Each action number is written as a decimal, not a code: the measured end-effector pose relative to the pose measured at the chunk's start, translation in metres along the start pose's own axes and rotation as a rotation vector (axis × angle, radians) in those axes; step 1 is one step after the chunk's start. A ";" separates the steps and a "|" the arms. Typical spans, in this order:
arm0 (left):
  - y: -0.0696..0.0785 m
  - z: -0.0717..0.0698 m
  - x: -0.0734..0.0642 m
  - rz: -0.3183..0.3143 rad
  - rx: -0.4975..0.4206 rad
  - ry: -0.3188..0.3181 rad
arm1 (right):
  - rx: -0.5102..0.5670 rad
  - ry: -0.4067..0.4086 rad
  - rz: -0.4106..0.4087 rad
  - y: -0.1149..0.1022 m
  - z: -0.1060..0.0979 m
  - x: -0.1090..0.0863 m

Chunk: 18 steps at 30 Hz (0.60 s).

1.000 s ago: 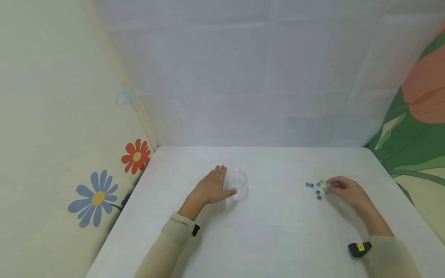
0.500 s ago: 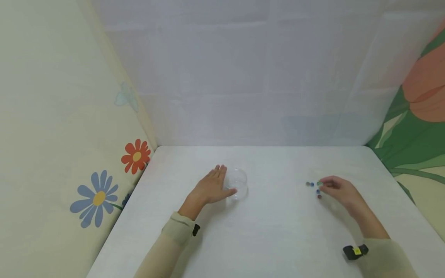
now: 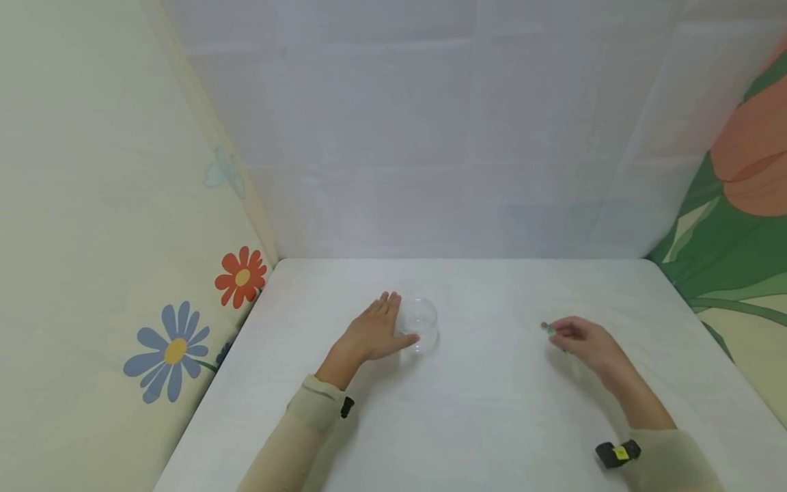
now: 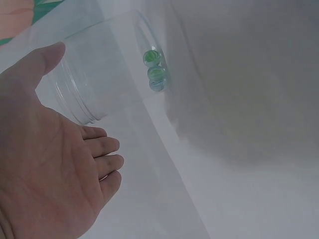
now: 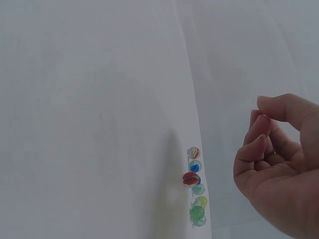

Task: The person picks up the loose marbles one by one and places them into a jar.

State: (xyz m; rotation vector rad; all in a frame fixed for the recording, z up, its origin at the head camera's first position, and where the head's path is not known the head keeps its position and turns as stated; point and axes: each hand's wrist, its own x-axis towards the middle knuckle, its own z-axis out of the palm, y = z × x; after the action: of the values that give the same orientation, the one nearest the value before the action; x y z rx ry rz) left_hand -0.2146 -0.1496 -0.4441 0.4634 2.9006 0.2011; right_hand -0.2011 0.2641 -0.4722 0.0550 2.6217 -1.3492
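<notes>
A clear jar (image 3: 428,316) stands upright on the white table. Several green and bluish marbles (image 4: 156,73) lie at its bottom in the left wrist view. My left hand (image 3: 371,333) is beside the jar, fingers extended, with the thumb across its near side. At the right, my right hand (image 3: 584,339) is over the loose marbles, its fingers bent toward the thumb. A green marble (image 3: 550,329) shows at its fingertips in the head view, pinched there; the right wrist view hides it. Several marbles (image 5: 191,179), red, blue, yellow and green, lie below this hand.
The white table (image 3: 479,410) ends at a white cloth backdrop (image 3: 393,137). A flower-painted wall (image 3: 92,205) runs along the left, and a panel with a large tulip (image 3: 750,178) borders the right side.
My right hand has moved left across the loose marbles with the green marble at its fingertips, covering most of them in the head view. My left hand and the jar have stayed put.
</notes>
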 end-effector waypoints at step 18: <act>-0.001 0.001 0.001 -0.004 0.005 -0.013 | 0.001 0.010 -0.064 -0.016 0.018 -0.002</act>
State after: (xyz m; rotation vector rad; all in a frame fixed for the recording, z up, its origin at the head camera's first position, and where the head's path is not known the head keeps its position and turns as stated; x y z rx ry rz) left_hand -0.2154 -0.1497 -0.4453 0.4574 2.8894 0.1896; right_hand -0.1985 0.2402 -0.4697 -0.0220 2.6522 -1.3740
